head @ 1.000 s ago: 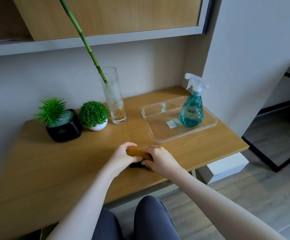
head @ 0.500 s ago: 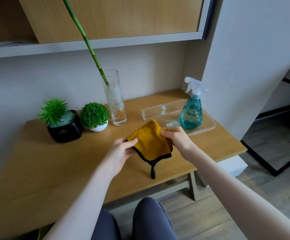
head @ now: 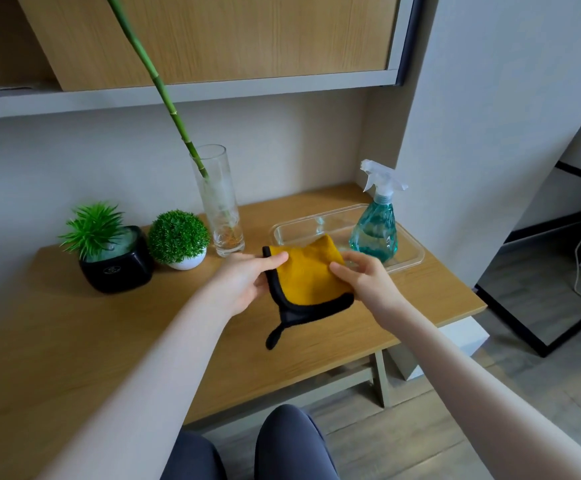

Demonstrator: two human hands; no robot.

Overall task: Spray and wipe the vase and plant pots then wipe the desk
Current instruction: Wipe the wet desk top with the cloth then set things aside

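Both hands hold a yellow cloth point(head: 308, 278) with black edging above the wooden desk point(head: 143, 341). My left hand point(head: 247, 284) pinches its left edge between thumb and fingers. My right hand point(head: 363, 277) pinches its right side. A tall glass vase point(head: 219, 209) with a green bamboo stem stands behind the cloth. Left of the vase sit a small white pot point(head: 185, 263) with a round green plant and a black pot point(head: 117, 271) with a spiky plant. A teal spray bottle point(head: 375, 230) stands in a clear tray point(head: 410, 252) at the right.
A wooden cabinet and grey shelf point(head: 212, 91) hang low over the back of the desk. The bamboo stem leans up to the left past the shelf. A wall corner stands just right of the tray. My knees are below the desk's front edge.
The cloth was lifted off the desk and spread open between both hands. It now sits higher and closer to the tray and vase.
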